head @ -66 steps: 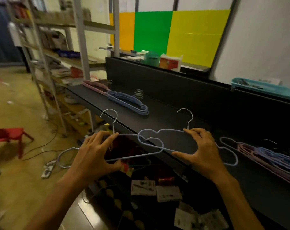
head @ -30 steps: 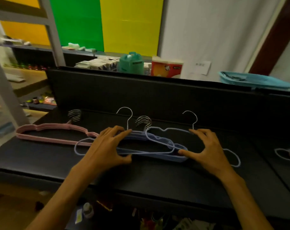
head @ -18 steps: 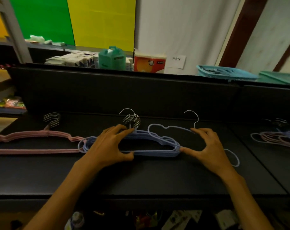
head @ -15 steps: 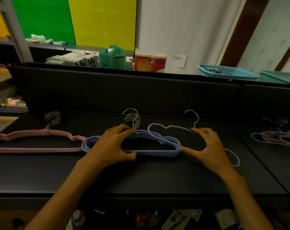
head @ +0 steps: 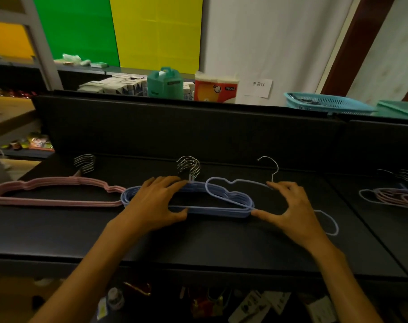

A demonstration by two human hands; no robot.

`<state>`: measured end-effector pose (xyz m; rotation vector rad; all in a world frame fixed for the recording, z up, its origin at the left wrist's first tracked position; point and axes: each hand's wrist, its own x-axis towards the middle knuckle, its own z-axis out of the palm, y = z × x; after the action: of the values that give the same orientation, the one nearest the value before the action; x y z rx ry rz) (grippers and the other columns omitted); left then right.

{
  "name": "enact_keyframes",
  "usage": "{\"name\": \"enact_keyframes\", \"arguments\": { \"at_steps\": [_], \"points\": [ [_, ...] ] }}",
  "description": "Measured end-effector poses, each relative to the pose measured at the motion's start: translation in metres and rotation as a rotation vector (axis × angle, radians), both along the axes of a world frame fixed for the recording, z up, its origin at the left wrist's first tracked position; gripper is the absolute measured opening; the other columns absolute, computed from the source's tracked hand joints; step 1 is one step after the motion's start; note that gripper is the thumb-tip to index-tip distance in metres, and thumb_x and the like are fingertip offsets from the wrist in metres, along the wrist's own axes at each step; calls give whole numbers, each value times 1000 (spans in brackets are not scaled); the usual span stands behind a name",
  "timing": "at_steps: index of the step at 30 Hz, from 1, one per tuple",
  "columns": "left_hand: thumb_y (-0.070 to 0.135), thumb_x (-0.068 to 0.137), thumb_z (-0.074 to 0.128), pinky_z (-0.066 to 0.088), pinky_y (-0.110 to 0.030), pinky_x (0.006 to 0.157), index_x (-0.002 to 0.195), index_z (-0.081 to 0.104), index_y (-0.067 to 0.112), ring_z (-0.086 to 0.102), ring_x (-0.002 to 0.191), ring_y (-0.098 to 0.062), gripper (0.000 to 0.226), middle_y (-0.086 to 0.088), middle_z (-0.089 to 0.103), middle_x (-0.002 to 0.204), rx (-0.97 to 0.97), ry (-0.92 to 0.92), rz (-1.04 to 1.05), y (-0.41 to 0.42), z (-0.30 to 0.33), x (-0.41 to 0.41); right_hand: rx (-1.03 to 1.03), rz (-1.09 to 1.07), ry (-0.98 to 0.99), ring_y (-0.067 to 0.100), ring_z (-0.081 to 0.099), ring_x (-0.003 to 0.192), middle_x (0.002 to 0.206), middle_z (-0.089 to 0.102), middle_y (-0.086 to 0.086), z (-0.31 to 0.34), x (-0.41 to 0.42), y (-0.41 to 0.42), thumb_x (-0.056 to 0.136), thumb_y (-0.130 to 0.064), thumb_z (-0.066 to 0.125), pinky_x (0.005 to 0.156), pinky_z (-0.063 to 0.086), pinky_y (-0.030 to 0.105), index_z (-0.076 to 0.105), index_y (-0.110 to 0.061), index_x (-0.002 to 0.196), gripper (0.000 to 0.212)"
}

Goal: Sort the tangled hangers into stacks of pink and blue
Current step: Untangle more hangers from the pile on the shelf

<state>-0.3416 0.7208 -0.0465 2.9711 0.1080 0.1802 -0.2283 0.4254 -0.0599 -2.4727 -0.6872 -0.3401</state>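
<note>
Two stacks on shelf (head: pixel 198 238) | left hand (head: pixel 155 205) fingers grip blue stack (head: pixel 212 209) | right hand (head: pixel 291 209) fingers grip blue hanger (head: pixel 235 183)

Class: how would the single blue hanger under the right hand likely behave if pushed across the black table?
The blue hanger looks thin-framed, so probably light and slightly springy. Lying flat, it should slide, not roll. Its hook may snag the blue stack.

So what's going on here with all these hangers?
A person is sorting hangers by colour on a black counter. The left hand grips the blue stack, while the right hand holds one more blue hanger overlapping it. A pink stack lies to the left; a tangled pile waits at the right.
</note>
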Motion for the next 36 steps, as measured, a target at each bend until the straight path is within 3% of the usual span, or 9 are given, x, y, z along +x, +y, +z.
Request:
{"name": "enact_keyframes", "arguments": {
  "at_steps": [7,14,23,31,36],
  "points": [
    [58,86,49,18,-39,114,148,20,28,19,140,-19,75,1,21,154,143,0,137,9,9,-40,-94,77,-7,15,35,124,134,39,-1,-5,-4,34,59,-69,69,103,36,35,44,-27,135,90],
    [57,87,50,24,-38,111,147,23,29,23,138,-18,72,2,27,151,139,-25,202,41,19,-70,-152,168,-28,14,33,123,136,36,-2,-3,-13,92,63,-71,65,101,32,29,39,-29,138,90],
    [61,86,48,20,-37,112,148,19,31,20,140,-16,75,4,24,153,134,-50,143,77,26,-72,-152,235,3,11,31,122,136,33,-4,1,-30,150,65,-70,65,100,28,26,36,-30,139,89],
    [60,86,49,22,-37,112,148,17,30,20,139,-16,76,4,23,153,92,-48,38,85,26,-55,-168,231,31,10,33,122,137,35,-5,-1,-42,157,66,-72,62,103,32,28,35,-32,140,88],
    [59,87,48,21,-36,112,148,17,30,20,139,-16,75,4,24,152,78,-45,-9,88,22,-48,-205,209,10,9,31,127,141,35,-7,2,-46,157,70,-71,59,107,26,29,34,-33,141,85]
  ]
}}
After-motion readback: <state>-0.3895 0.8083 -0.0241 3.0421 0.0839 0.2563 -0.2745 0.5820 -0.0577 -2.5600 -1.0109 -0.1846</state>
